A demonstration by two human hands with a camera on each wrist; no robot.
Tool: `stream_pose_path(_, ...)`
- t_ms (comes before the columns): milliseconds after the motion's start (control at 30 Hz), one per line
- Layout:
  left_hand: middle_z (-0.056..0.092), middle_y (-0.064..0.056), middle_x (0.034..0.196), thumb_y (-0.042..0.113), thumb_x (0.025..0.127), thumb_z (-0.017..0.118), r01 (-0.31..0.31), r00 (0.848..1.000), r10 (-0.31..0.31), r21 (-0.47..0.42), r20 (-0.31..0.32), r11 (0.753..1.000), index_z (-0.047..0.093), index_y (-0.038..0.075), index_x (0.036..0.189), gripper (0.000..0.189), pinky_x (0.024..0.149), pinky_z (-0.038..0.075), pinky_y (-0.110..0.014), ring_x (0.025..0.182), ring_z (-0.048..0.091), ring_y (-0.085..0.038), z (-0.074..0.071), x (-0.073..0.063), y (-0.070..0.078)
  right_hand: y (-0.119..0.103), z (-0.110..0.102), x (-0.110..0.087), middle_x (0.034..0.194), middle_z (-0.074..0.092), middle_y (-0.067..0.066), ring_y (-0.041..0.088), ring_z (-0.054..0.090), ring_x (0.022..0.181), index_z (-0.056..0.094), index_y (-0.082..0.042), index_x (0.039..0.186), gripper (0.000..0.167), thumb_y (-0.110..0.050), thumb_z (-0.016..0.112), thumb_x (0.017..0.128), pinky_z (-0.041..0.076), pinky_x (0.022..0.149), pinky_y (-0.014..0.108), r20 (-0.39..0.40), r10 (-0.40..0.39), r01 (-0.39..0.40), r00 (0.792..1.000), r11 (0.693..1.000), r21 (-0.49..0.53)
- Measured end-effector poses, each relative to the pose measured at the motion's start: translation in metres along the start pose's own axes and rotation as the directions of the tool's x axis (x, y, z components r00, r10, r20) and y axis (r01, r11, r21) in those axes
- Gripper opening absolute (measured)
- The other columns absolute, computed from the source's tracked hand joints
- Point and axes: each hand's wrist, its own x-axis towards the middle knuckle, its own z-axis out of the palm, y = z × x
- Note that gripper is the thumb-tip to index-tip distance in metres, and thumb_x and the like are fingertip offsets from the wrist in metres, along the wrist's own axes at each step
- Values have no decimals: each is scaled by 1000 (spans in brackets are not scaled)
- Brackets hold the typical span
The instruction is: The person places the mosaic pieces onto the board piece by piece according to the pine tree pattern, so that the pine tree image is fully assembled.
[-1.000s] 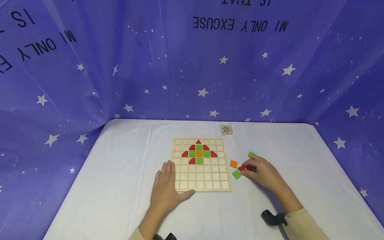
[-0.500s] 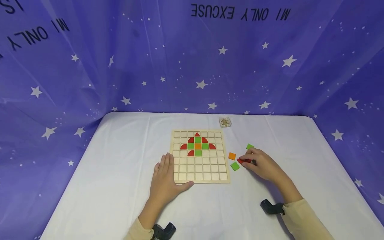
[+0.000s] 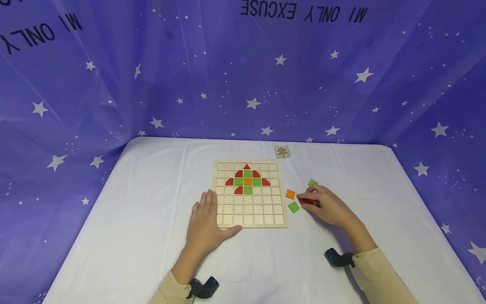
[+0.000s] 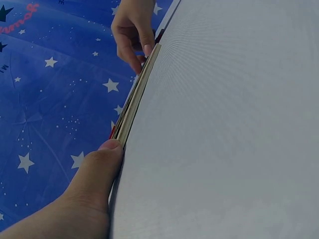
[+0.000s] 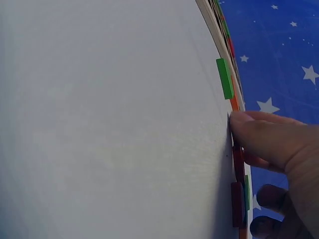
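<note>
Left hand [image 3: 204,221] extended, thumb spread wide; right hand [image 3: 327,206] angled inward, thumb and fingers bent towards each other.

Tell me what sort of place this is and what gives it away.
Probably a staged tabletop recording booth: purple star-printed sheeting rises behind and on both sides of a white-covered table, and black devices are worn at both wrists.

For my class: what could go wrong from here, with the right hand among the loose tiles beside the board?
The right hand is at the red tiles, with an orange square tile and a green square tile close by; it might knock one away. The left hand lies against the edge of the wooden grid board; an unsteady push might shift it.
</note>
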Motion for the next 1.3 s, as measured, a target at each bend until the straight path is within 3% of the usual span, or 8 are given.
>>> stream_pose_path(333,13,-14,167,87,69,59,-2,1000,2,-11,-7,1000,13,2,158,131,123,15,-52,156,9,-30,0,2,1,-2,-4,3,112,66,-1,24,57,108,75,-18,114,32,-26,81,83,49,95,47,4,79,-79,997,997,11)
stream_pose_path(567,12,-14,167,87,69,58,2,1000,-2,-16,5,1000,13,2,159,132,124,15,-52,156,8,-30,-1,2,3,-4,-6,3,118,67,3,25,59,109,75,-16,116,30,-18,78,86,51,95,49,19,50,-49,999,999,-11)
stream_pose_path(767,14,-15,167,86,69,60,-2,1000,2,-1,-4,1000,15,1,158,131,123,16,-52,156,10,-31,-2,0,2,-5,-2,6,109,70,-2,22,61,105,77,-17,107,22,-26,78,86,51,95,47,-17,62,-62,998,998,-14)
stream_pose_path(967,14,-15,167,88,68,59,1,1000,-1,-12,-8,1000,15,1,158,133,123,16,-53,156,10,-31,-4,1,3,-6,-3,6,108,70,-7,17,59,99,76,-24,109,23,-30,78,86,52,88,41,-18,54,-55,998,998,-36)
stream_pose_path(1167,19,-16,166,88,66,62,-2,998,2,2,-57,1000,20,0,157,133,122,17,-53,155,15,-33,-4,-4,1,-7,-1,1,105,66,-9,11,56,93,76,-24,113,25,-18,74,89,50,80,34,-1,-27,27,1000,999,-24)
stream_pose_path(1300,22,-16,165,88,65,62,-13,997,13,-3,-72,1000,23,0,156,132,121,19,-54,153,19,-35,-1,-7,2,-7,3,-4,101,63,-14,7,54,91,76,-25,112,25,-18,75,88,50,79,32,2,-15,15,1000,999,-33)
